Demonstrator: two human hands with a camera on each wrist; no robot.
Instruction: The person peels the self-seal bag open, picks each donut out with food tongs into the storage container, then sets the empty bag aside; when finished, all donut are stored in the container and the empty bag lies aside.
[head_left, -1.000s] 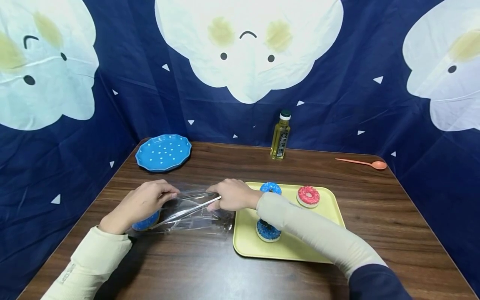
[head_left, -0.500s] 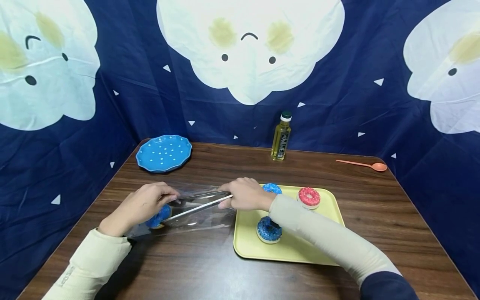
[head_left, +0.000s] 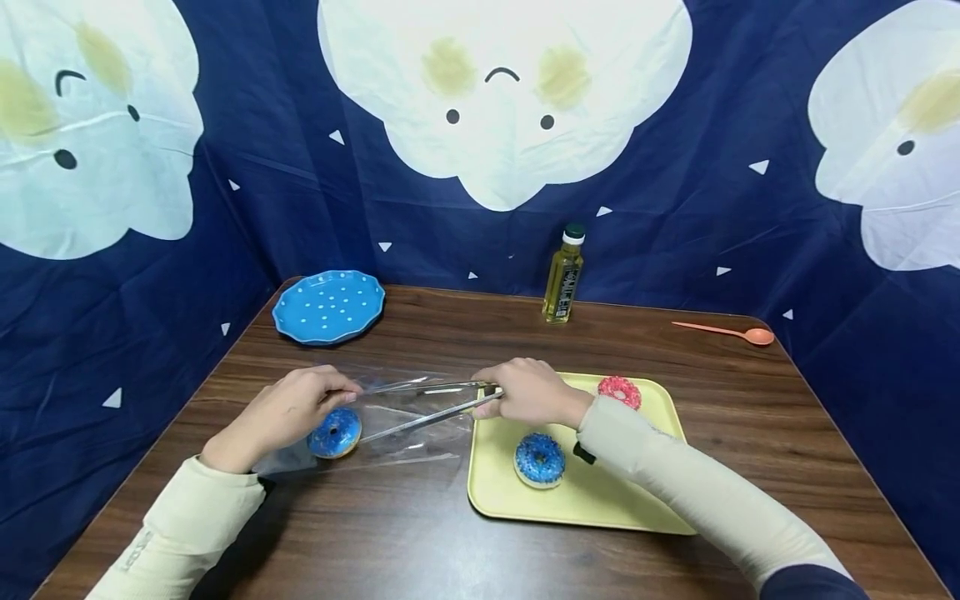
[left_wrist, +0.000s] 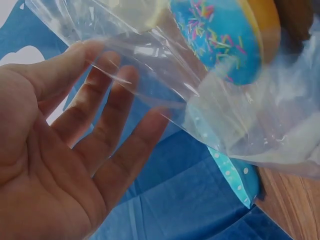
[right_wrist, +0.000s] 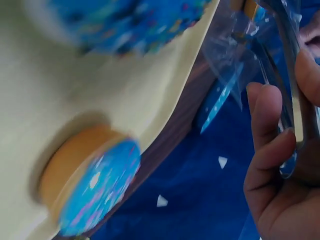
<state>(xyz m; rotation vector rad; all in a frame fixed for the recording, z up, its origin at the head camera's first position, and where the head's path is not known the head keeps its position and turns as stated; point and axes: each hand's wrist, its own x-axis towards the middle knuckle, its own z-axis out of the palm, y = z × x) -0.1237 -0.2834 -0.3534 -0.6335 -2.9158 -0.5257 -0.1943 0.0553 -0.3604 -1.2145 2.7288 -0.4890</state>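
My left hand (head_left: 288, 408) pinches the edge of a clear plastic bag (head_left: 427, 454) at the table's left. Inside it lies a blue-iced toy donut (head_left: 324, 437) with coloured sprinkles, also close up in the left wrist view (left_wrist: 215, 40). Metal tongs (head_left: 435, 418) are gripped near their joined end by my right hand (head_left: 532, 392), above the tray's left edge. The tongs' arms stand spread, reaching into the bag, and their far ends appear close to the donut's right side.
A yellow tray (head_left: 495, 496) holds a dark blue donut (head_left: 540, 471), a pink donut (head_left: 619, 390) and a light blue donut (right_wrist: 102, 185), the last hidden behind my right hand in the head view. Behind stand a dotted blue plate (head_left: 330, 308), an oil bottle (head_left: 562, 283) and an orange spoon (head_left: 757, 336).
My right hand has moved right with the tongs, drawing them partly back from the bag. The bagged donut has shifted a little right and shows more fully. My left hand has barely moved.
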